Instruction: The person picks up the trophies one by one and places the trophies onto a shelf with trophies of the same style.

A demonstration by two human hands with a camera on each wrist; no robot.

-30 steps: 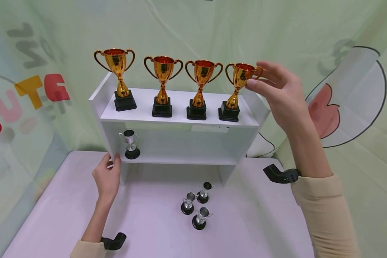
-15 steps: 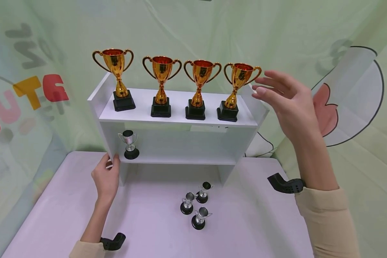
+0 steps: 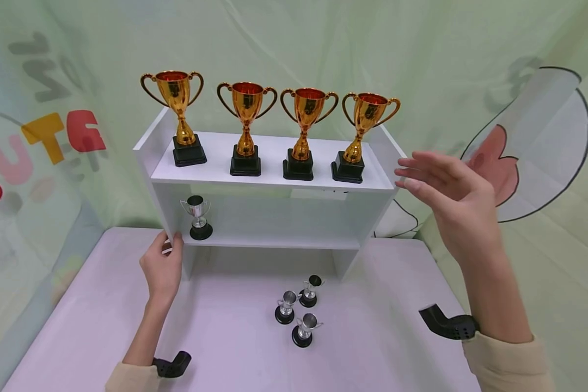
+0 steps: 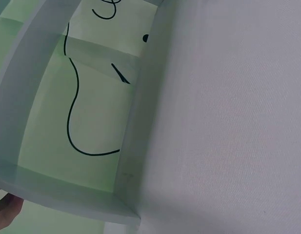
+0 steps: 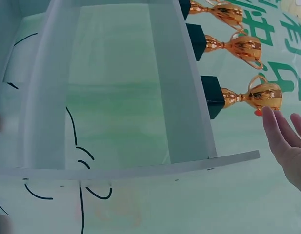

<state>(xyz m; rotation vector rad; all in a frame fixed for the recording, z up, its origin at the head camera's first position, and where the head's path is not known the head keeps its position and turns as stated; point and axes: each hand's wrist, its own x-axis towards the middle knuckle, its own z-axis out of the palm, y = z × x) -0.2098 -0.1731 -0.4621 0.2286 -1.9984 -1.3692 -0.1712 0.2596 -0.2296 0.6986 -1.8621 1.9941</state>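
On the top board of a white shelf [image 3: 274,218] stand several gold trophies with black bases, the rightmost gold trophy [image 3: 367,111] closest to my right hand [image 3: 463,204]. That hand hangs just right of the shelf's right side panel, holding nothing, its fingers extended. In the right wrist view the same hand [image 5: 289,146] shows at the right edge, below the gold cup in the picture. My left hand [image 3: 164,269] grips the left side panel at the middle board; its fingers [image 4: 9,212] peek in at the left wrist view's lower left. A silver trophy [image 3: 198,218] stands on the middle board's left end.
Three small silver trophies, one of them the front silver trophy [image 3: 304,329], stand upright on the white-covered table [image 3: 235,348] before the shelf. Behind hangs a pale green printed curtain [image 3: 323,43]. A thin black cable-like line [image 3: 406,223] shows right of the shelf.
My right hand has let go of the rightmost gold trophy's handle and moved away to the right and down. The left hand has stayed on the shelf's side panel.
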